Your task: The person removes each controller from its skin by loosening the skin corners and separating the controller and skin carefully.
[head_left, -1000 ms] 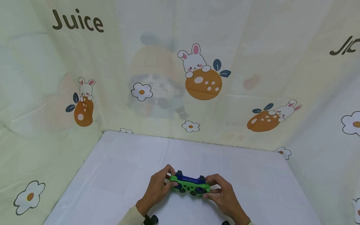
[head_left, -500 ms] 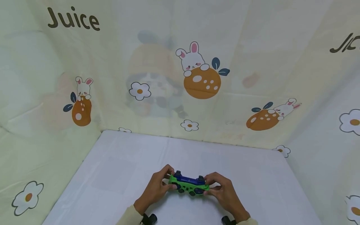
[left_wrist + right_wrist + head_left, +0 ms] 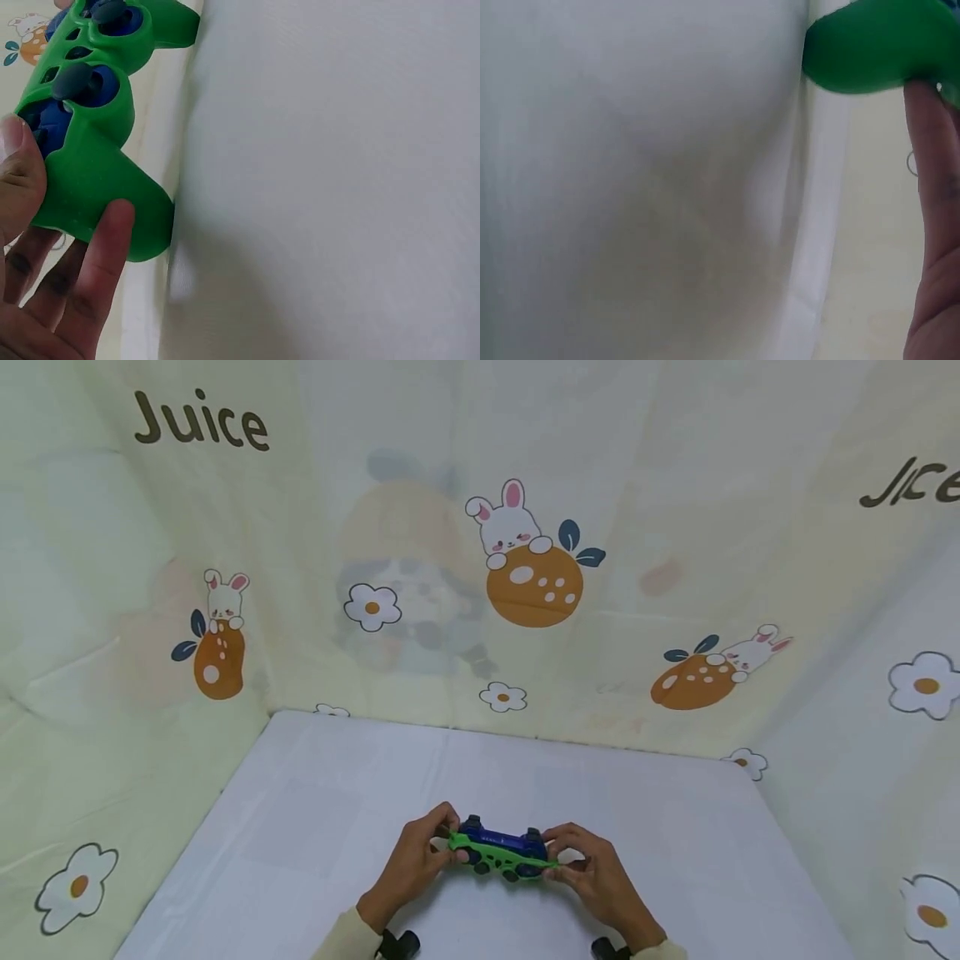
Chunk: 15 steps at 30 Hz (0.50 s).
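Observation:
A blue game controller point(image 3: 501, 841) in a green silicone cover point(image 3: 498, 858) is between the two hands over the table's near middle. Its dark thumbsticks show on the near side in the head view. My left hand point(image 3: 415, 858) pinches the left end, thumb on the face. In the left wrist view a fingertip point(image 3: 116, 217) touches the green left grip. At the right end, my right hand point(image 3: 597, 870) pinches the cover, whose edge is drawn out to a thin point at the fingertips. Only one green grip and a finger point(image 3: 932, 150) show in the right wrist view.
The hands are over a white-covered table point(image 3: 337, 793). Cloth walls point(image 3: 420, 527) printed with rabbits, oranges and flowers rise at its back and sides. A dark wrist camera point(image 3: 401, 945) sits at the left wrist, another point(image 3: 607, 948) at the right.
The cover's right edge has been pulled outward into a point by the right fingers, and the face shows more flatly. The controller has shifted slightly left with both hands.

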### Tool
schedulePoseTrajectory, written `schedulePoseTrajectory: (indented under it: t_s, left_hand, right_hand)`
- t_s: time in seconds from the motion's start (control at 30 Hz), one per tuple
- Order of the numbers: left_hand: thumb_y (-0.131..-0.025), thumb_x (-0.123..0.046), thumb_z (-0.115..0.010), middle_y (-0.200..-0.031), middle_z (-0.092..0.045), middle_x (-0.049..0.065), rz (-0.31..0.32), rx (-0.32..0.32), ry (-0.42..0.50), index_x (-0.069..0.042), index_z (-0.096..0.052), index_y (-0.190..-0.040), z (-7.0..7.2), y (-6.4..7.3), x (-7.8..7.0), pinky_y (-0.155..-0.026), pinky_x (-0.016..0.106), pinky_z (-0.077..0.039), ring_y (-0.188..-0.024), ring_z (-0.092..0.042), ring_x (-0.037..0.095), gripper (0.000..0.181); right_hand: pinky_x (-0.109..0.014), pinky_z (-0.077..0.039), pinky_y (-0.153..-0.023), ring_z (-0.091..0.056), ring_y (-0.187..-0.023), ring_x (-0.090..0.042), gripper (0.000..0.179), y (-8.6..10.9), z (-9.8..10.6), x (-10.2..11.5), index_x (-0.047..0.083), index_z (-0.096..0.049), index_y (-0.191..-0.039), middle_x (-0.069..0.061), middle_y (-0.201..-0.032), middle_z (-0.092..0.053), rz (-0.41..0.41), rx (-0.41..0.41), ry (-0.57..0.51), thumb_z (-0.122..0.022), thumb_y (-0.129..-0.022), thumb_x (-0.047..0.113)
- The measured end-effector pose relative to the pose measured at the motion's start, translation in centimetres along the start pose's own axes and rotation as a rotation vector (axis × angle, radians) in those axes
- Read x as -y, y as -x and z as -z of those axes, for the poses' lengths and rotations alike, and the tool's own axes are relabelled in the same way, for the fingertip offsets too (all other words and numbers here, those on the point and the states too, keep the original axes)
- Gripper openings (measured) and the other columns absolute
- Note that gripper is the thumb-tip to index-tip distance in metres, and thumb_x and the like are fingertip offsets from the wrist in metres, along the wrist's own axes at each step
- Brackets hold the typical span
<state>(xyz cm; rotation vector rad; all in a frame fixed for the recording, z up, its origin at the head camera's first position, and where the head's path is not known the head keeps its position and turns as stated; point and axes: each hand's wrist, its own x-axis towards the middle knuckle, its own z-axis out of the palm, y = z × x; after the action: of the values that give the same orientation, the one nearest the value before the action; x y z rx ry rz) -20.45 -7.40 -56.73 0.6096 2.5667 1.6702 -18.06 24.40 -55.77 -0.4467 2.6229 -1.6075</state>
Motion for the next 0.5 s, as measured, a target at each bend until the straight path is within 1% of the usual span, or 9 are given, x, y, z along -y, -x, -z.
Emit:
schedulePoseTrajectory:
  t_s: [0.1, 0.2, 0.27, 0.33, 0.4, 0.5]
  left_hand:
    - [-0.089, -0.023, -0.084, -0.111, -0.075, -0.004, 0.009, -0.019, -0.004, -0.023, -0.056, -0.110, -0.10, -0.06, 0.06, -0.071, 0.025, -0.054, -0.102, -0.072, 0.017, 0.035]
    - [-0.091, -0.023, -0.083, -0.114, -0.072, -0.002, 0.020, -0.026, -0.001, -0.022, -0.056, -0.115, -0.02, -0.12, -0.08, -0.075, 0.025, -0.055, -0.101, -0.071, 0.016, 0.037]
    - [-0.093, -0.022, -0.082, -0.114, -0.071, 0.000, 0.033, -0.020, 0.018, -0.020, -0.055, -0.118, 0.10, -0.11, -0.28, -0.078, 0.026, -0.055, -0.099, -0.071, 0.015, 0.037]
    - [-0.095, -0.022, -0.080, -0.113, -0.072, 0.003, 0.043, -0.005, 0.054, -0.018, -0.054, -0.121, 0.22, -0.08, -0.46, -0.077, 0.026, -0.056, -0.096, -0.071, 0.015, 0.037]
    - [-0.098, -0.022, -0.078, -0.111, -0.072, 0.006, 0.057, 0.019, 0.113, -0.016, -0.053, -0.124, 0.31, -0.02, -0.61, -0.073, 0.027, -0.059, -0.090, -0.071, 0.016, 0.036]
    - [-0.101, -0.025, -0.074, -0.106, -0.073, 0.009, 0.090, 0.059, 0.207, -0.012, -0.051, -0.126, 0.24, 0.14, -0.53, -0.061, 0.030, -0.059, -0.079, -0.070, 0.017, 0.036]
  right_hand:
    - [-0.028, -0.064, -0.083, -0.072, -0.116, -0.013, 0.028, -0.04, -0.22, -0.30, 0.022, -0.067, -0.102, -0.004, -0.130, -0.072, -0.011, -0.010, -0.033, -0.089, -0.084, 0.016]
    - [-0.029, -0.064, -0.085, -0.072, -0.114, -0.013, 0.038, -0.14, -0.40, -0.29, 0.021, -0.068, -0.112, -0.006, -0.132, -0.071, -0.021, -0.011, -0.070, -0.090, -0.083, 0.012]
    - [-0.029, -0.064, -0.085, -0.073, -0.111, -0.014, 0.044, -0.21, -0.41, -0.14, 0.020, -0.068, -0.117, -0.007, -0.131, -0.070, -0.024, -0.011, -0.083, -0.091, -0.081, 0.008]
    - [-0.029, -0.064, -0.083, -0.073, -0.109, -0.014, 0.046, -0.24, -0.34, 0.08, 0.020, -0.068, -0.119, -0.008, -0.128, -0.070, -0.026, -0.015, -0.072, -0.091, -0.081, 0.008]
    - [-0.029, -0.064, -0.081, -0.073, -0.105, -0.015, 0.045, -0.20, -0.22, 0.30, 0.019, -0.068, -0.118, -0.008, -0.124, -0.071, -0.031, -0.025, -0.059, -0.091, -0.081, 0.009]
    - [-0.029, -0.064, -0.077, -0.074, -0.099, -0.016, 0.043, -0.04, -0.05, 0.54, 0.017, -0.069, -0.118, -0.010, -0.122, -0.071, -0.053, -0.032, -0.057, -0.091, -0.082, 0.012]
